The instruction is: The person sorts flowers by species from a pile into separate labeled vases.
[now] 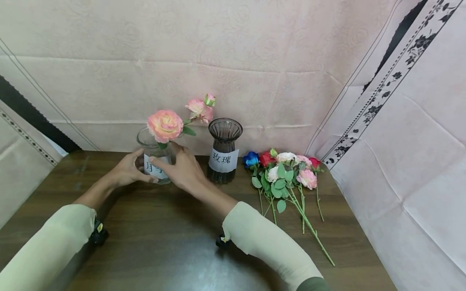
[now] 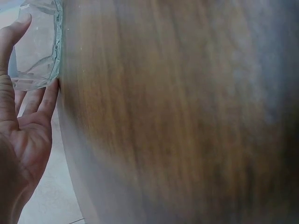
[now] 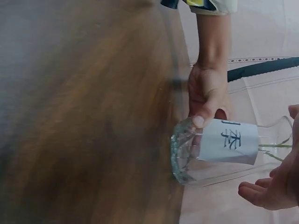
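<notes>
A clear glass vase (image 1: 162,153) with a white label stands near the table's back edge. Pink roses (image 1: 165,126) lean out of its mouth to the right, and their green stems (image 3: 279,146) show inside the neck. My left hand (image 1: 129,169) holds the vase low on its left side, thumb in front and fingers behind, as the left wrist view of the glass base (image 2: 37,51) shows. On the vase's other side is my right hand (image 1: 185,165), its fingers spread about the upper part; in the right wrist view its fingers (image 3: 257,191) look apart from the glass.
A dark ribbed vase (image 1: 225,139) with a white label stands just right of the clear one. Further right, a bunch of loose artificial flowers (image 1: 282,173) in blue, red, white and pink lies on the wooden table (image 1: 174,246). Cloth (image 1: 255,52) hangs behind.
</notes>
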`<act>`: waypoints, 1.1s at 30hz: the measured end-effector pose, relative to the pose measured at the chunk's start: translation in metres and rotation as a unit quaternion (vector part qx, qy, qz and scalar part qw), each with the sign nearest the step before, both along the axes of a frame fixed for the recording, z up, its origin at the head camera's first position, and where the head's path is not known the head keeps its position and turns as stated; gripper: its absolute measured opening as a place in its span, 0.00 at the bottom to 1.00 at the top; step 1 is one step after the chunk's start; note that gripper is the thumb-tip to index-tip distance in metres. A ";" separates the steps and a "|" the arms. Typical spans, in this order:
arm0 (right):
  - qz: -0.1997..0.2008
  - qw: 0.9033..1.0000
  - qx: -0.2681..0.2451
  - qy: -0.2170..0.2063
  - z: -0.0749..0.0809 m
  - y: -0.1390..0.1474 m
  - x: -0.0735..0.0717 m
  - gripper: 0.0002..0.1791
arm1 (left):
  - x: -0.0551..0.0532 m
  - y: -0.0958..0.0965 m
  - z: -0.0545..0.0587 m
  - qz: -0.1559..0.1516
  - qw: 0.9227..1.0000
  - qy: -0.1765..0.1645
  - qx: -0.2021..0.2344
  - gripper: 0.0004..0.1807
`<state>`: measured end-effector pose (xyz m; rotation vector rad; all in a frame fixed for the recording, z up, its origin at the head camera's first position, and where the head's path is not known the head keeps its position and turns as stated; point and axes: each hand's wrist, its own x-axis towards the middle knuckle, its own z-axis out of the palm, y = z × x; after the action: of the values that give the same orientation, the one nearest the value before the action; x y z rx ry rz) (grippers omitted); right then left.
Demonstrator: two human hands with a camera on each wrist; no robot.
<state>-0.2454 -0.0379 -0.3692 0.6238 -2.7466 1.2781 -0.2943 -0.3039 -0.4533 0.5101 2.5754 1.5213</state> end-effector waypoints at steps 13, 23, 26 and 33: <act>-0.003 0.991 -0.002 -0.136 -0.022 0.052 0.011 0.46 | -0.001 0.000 0.000 0.010 1.000 0.001 -0.002 0.63; 0.003 0.990 -0.006 -0.140 -0.035 0.092 0.020 0.37 | 0.001 -0.003 -0.002 0.012 1.000 0.005 -0.002 0.62; 0.009 0.989 -0.011 -0.146 -0.035 0.102 0.024 0.35 | 0.000 -0.003 -0.002 0.013 1.000 0.005 -0.010 0.63; 0.010 0.986 -0.010 -0.168 -0.033 0.125 0.030 0.36 | -0.004 -0.001 -0.003 0.010 1.000 0.003 -0.016 0.63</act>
<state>-0.2157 0.0869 -0.4022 0.4740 -2.9906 1.5404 -0.2985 -0.3051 -0.4560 0.4876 2.6140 1.4836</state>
